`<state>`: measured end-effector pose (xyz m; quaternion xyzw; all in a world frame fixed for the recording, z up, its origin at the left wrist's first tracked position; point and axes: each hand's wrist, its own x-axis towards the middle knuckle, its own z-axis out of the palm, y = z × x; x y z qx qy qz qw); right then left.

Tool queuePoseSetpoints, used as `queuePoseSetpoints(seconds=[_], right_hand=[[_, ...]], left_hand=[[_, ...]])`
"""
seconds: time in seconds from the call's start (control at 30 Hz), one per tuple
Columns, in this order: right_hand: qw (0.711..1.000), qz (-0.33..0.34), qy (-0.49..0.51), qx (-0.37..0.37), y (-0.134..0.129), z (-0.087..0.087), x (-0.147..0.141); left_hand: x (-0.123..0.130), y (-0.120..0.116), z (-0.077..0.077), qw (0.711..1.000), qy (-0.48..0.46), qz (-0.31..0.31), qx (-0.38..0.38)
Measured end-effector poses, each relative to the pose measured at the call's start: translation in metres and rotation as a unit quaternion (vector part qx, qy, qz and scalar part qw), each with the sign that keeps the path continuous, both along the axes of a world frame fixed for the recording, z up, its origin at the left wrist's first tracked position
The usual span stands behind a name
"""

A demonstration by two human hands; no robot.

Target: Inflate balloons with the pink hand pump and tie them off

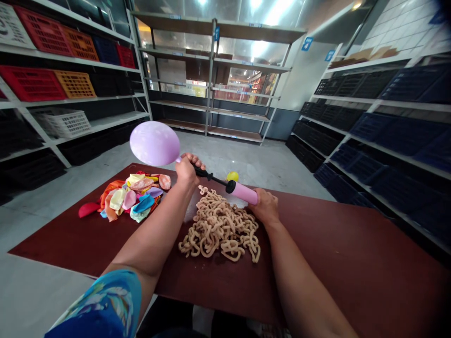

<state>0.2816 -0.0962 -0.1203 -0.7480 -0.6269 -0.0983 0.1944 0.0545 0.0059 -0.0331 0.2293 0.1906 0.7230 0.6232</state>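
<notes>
The left hand (188, 170) is gripping an oval lilac balloon (155, 143), seemingly filled, on a pink-and-black plastic pump (244, 193) the right hand (265, 206) is clasping; limp multicoloured balloons (128, 199) are lying on a brown table (324, 244).

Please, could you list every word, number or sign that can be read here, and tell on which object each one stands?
No text can be read with certainty.
Blue signs on the wall: too small and blurred.
Blue tag on the back rack: too blurred.
Small labels on its shelf edges: too small.
Dark print on the white box, top left: unreadable.
Pink pump and lilac balloon: no lettering visible.
</notes>
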Motion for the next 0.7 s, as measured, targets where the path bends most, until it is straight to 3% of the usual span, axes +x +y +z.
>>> queuePoseSetpoints(seconds=[0.2,0.7], right_hand=[[0.999,-0.042,0.006,-0.024,-0.001,-0.002,0.005],[0.999,0.045,-0.017,0.016,-0.002,0.003,-0.024]], left_hand=[[-0.007,0.007,-0.003,1.0,-0.015,0.012,0.003],[0.033,-0.024,-0.007,0.999,0.007,-0.033,0.013]])
